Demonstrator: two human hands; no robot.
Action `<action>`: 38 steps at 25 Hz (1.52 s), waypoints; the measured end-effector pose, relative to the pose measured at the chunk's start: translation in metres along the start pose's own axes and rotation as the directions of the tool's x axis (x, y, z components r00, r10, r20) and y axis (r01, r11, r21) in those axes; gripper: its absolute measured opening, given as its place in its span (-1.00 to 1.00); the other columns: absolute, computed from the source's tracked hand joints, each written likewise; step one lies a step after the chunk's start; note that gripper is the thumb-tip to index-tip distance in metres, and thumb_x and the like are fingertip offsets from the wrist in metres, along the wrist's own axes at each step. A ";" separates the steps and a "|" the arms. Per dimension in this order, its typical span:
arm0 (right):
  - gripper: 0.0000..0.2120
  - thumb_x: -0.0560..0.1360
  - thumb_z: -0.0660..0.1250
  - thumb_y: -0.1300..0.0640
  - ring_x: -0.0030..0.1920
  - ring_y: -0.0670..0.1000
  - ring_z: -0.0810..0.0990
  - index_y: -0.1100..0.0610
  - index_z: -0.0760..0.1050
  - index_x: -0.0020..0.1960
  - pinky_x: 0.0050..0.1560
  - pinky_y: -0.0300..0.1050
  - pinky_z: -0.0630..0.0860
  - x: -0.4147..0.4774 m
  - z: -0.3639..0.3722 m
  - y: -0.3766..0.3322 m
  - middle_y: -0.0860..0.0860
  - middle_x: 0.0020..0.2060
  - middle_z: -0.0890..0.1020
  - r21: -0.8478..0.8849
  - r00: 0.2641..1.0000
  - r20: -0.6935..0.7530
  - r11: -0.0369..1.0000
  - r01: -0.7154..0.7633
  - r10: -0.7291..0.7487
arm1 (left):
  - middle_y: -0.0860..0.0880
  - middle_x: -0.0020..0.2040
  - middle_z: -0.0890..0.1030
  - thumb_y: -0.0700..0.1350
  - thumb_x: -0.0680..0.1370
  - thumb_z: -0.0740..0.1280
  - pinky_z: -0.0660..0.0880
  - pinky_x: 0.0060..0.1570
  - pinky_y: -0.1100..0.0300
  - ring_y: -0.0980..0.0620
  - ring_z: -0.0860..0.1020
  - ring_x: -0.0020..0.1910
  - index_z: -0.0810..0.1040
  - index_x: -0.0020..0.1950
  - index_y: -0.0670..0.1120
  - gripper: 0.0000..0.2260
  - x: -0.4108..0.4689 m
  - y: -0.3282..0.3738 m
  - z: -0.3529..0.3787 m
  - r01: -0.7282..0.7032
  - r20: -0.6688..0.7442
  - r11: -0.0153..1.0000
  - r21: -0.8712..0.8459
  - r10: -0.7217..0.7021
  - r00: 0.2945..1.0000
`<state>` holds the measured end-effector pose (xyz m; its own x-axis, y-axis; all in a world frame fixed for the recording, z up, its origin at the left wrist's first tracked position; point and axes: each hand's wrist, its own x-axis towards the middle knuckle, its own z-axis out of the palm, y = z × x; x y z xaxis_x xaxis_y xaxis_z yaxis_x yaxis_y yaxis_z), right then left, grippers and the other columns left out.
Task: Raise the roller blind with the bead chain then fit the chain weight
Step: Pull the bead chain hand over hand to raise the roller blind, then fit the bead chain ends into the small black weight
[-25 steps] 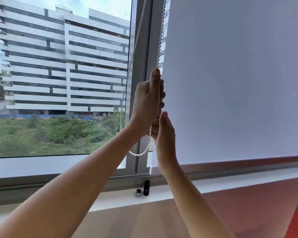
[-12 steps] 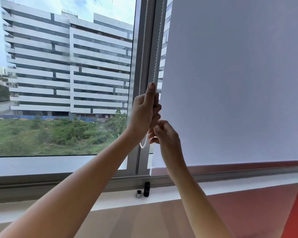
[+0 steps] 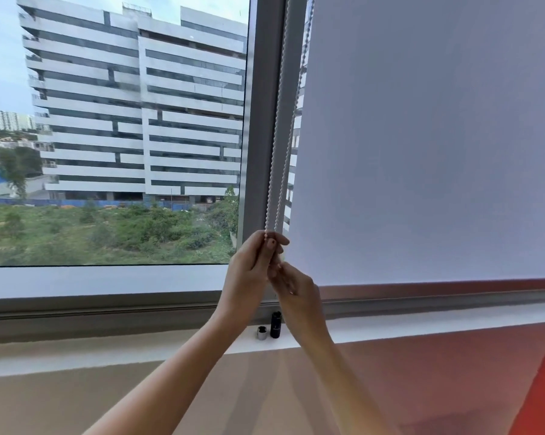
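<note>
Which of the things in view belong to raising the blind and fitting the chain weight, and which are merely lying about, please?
Belongs to the job:
bead chain, gripped by the left hand and right hand
roller blind, nearly fully down
black cylinder and small silver piece on the sill, probably the chain weight parts

Just there:
window frame
sill

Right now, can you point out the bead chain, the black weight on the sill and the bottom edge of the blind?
Bead chain (image 3: pixel 272 158), head view: left strand, against the grey frame.
Black weight (image 3: pixel 275 324), head view: middle of its upright body.
Blind (image 3: pixel 437 280), head view: its bottom edge, low over the sill.
</note>
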<state>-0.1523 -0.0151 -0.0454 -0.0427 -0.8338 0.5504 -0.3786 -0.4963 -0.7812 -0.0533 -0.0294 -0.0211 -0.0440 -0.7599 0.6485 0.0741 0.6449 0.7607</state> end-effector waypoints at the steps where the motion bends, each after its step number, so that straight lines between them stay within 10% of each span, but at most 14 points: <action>1: -0.74 0.60 0.26 0.06 -0.36 -0.16 0.52 -0.10 0.51 -0.25 -0.34 -0.35 0.34 -0.002 0.001 0.004 -0.14 -0.40 0.61 0.050 0.999 -0.040 0.999 -0.010 0.012 | -0.02 -0.24 0.54 -0.20 0.62 0.20 0.40 -0.28 0.26 0.05 0.48 -0.27 0.59 -0.05 -0.05 -0.81 -0.003 -0.003 0.000 0.011 -0.021 1.000 0.029 -0.011 1.000; 11: -0.72 0.54 0.31 0.38 -0.08 -0.08 0.68 0.08 0.62 0.12 -0.06 -0.29 0.56 -0.032 0.006 0.033 0.01 -0.07 0.72 0.432 0.957 -0.285 0.898 0.081 0.050 | -0.11 -0.12 0.66 -0.24 0.53 0.35 0.52 -0.11 0.29 0.10 0.64 -0.18 0.66 -0.08 -0.15 -0.91 -0.017 -0.009 0.007 0.013 -0.117 0.990 0.142 0.003 0.993; 15: -0.65 0.55 0.27 0.40 -0.02 -0.08 0.66 0.02 0.60 0.15 0.01 -0.31 0.56 -0.050 0.010 0.054 -0.12 -0.02 0.68 0.214 0.890 -0.445 0.953 0.216 -0.102 | -0.12 -0.10 0.67 -0.21 0.53 0.35 0.61 -0.04 0.05 -0.03 0.67 -0.22 0.65 -0.05 -0.16 -0.91 -0.017 -0.013 -0.009 0.027 -0.216 0.993 0.115 -0.002 0.976; 20: -0.66 0.48 0.27 0.50 -0.04 -0.07 0.63 0.15 0.60 0.07 0.02 -0.34 0.52 -0.051 0.034 0.093 -0.04 -0.04 0.68 -0.253 0.924 -0.260 0.943 0.216 -0.281 | -0.13 -0.05 0.66 -0.14 0.50 0.37 0.57 0.06 -0.01 -0.07 0.64 -0.08 0.64 -0.02 -0.07 -0.90 -0.022 -0.033 -0.025 0.052 -0.298 0.976 0.210 0.013 0.954; 26: -0.55 0.42 0.23 0.56 0.06 0.05 0.58 0.21 0.51 0.21 -0.05 -0.20 0.48 -0.025 0.075 0.137 0.07 0.08 0.59 -0.620 0.996 0.090 0.783 0.042 0.018 | 0.02 -0.09 0.64 -0.20 0.49 0.41 0.53 -0.03 0.30 0.13 0.64 -0.10 0.65 -0.01 -0.01 -0.87 -0.015 -0.052 -0.045 -0.004 -0.342 0.970 0.243 0.090 0.935; 38: -0.57 0.35 0.24 0.55 0.18 0.09 0.42 0.21 0.45 0.13 -0.02 -0.12 0.49 0.008 0.103 0.156 0.10 0.12 0.53 -0.841 0.940 0.158 0.539 -0.032 0.303 | -0.12 -0.04 0.69 -0.20 0.43 0.46 0.57 0.06 0.14 0.01 0.68 -0.04 0.67 -0.01 -0.07 -0.84 0.009 -0.074 -0.078 0.027 -0.400 0.999 -0.037 -0.039 0.916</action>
<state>-0.1165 -0.1240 -0.1935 -0.0083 -0.9722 0.2341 -0.9808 -0.0376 -0.1911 0.0184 -0.0899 -0.0737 0.3555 -0.7538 0.5527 0.1094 0.6208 0.7763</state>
